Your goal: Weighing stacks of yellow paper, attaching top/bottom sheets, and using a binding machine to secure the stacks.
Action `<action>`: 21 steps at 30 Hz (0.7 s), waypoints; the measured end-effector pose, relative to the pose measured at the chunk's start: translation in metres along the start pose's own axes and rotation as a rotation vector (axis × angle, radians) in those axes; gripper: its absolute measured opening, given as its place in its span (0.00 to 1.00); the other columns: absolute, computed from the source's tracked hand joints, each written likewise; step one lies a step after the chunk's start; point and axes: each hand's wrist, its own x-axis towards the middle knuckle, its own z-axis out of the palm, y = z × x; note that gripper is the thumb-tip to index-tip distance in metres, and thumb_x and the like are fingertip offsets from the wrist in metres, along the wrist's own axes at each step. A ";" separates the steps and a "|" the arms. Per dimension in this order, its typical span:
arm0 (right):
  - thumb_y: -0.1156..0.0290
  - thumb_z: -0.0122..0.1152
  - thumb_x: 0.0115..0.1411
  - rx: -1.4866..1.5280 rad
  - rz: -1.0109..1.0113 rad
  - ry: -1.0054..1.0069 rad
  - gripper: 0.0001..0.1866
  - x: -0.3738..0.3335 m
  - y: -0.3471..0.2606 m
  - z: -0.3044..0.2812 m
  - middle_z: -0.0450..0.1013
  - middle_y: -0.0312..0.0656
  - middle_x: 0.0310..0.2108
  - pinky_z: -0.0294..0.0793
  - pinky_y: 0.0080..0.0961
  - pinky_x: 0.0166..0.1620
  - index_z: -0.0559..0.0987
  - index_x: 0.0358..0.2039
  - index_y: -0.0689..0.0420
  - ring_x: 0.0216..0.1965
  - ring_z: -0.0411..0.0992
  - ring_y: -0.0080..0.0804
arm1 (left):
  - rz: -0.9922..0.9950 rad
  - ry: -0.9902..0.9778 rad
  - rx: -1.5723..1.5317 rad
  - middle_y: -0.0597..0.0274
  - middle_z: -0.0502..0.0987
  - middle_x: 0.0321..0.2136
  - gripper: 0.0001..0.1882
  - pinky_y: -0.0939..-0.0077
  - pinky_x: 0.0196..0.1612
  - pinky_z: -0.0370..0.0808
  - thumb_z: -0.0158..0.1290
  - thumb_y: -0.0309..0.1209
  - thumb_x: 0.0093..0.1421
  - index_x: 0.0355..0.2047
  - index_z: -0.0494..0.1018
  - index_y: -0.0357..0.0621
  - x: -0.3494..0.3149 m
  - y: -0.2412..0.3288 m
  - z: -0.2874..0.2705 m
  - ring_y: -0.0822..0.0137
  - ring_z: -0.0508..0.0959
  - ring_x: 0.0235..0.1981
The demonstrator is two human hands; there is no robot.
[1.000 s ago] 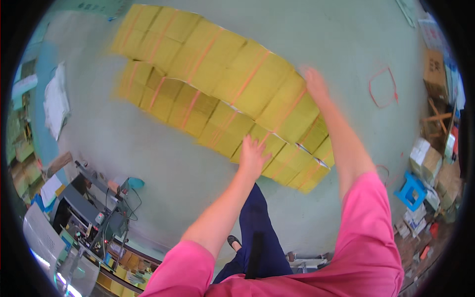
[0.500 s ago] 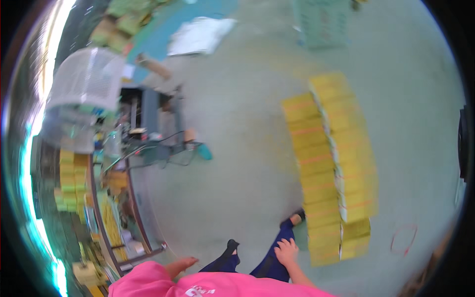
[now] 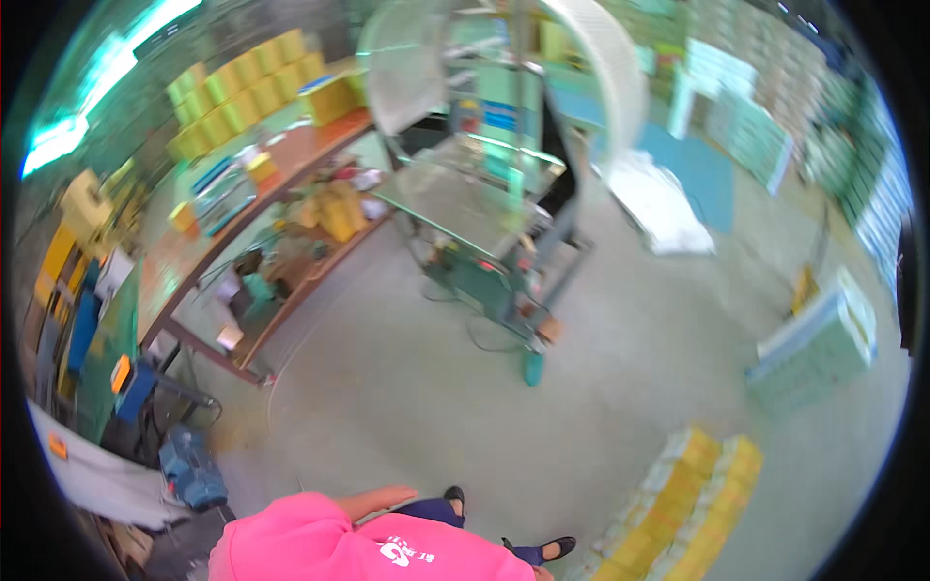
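My left hand (image 3: 395, 495) hangs by my left thigh, beside the dark blue trousers. Nothing shows in it, and its blurred fingers look stretched out. Only a sliver of my right hand (image 3: 542, 574) shows at the lower edge, by my right leg; its fingers are hidden. To the right of my feet, yellow packs (image 3: 693, 499) stand on the floor in two long rows, cut off by the lower edge.
Ahead stands a machine (image 3: 455, 198) with a flat top, curved pale guards and trailing cables. A wooden workbench (image 3: 276, 184) on the left bears stacked yellow blocks (image 3: 242, 92). A blue motor (image 3: 191, 468) sits at lower left. Farther right are a white sheet (image 3: 664, 208) and a pale green box (image 3: 814, 349).
My view has swung left and up, bringing the workbench and machine toward the middle. The yellow rows now lie at lower right. My right hand, earlier spread on my thigh, is mostly out of view.
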 end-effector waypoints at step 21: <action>0.61 0.53 0.56 -1.212 -0.656 -0.471 0.14 0.505 -0.587 -0.084 0.78 0.47 0.37 0.75 0.42 0.41 0.82 0.33 0.55 0.38 0.77 0.44 | -0.338 0.738 -1.159 0.58 0.75 0.25 0.17 0.61 0.28 0.72 0.45 0.45 0.64 0.36 0.74 0.45 -0.056 -0.199 -0.290 0.58 0.77 0.26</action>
